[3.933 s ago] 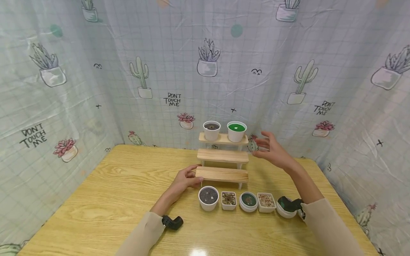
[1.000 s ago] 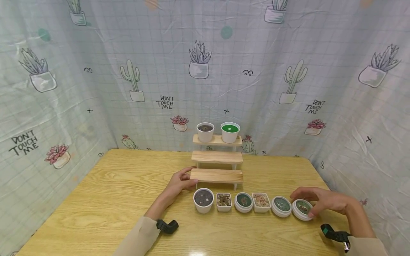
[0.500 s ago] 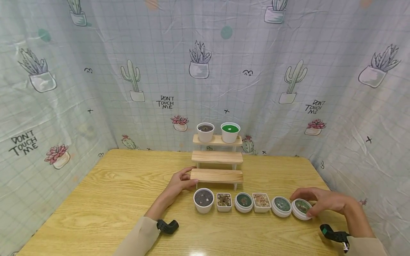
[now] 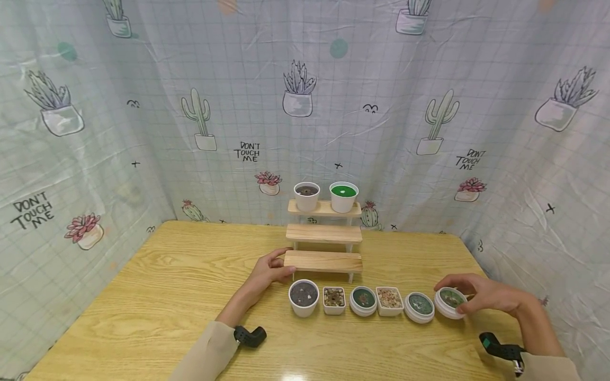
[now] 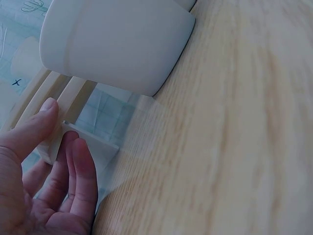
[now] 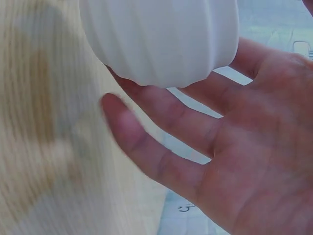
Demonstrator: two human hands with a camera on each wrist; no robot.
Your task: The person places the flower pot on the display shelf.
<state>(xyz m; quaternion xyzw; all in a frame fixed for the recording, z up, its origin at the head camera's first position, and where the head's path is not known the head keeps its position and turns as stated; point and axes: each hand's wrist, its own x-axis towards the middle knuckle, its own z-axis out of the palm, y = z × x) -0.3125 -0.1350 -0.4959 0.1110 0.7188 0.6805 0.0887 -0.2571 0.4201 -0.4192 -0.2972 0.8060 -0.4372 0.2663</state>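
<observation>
At the right end of the row of pots, my right hand (image 4: 493, 293) grips a small round white pot (image 4: 451, 304) with green filling, thumb in front and fingers behind. Its fluted white side (image 6: 161, 39) shows in the right wrist view, with fingers spread beneath and behind it. My left hand (image 4: 266, 271) holds the left end of the lowest board of a three-step wooden stand (image 4: 324, 233). In the left wrist view, the thumb (image 5: 41, 120) lies on the board's edge and the other fingers curl under it, close to a white leg (image 5: 95, 147).
A grey-filled pot (image 4: 306, 197) and a bright green-filled pot (image 4: 343, 197) stand on the top step. In front of the stand line up a dark-soil pot (image 4: 303, 298), square pebble pots (image 4: 389, 301) and round green-filled pots (image 4: 419, 308). A patterned curtain (image 4: 229, 69) surrounds the table.
My right hand has come down from beside the top step to the row's right end, gripped the round pot and just raised it slightly. The left hand keeps its hold on the stand.
</observation>
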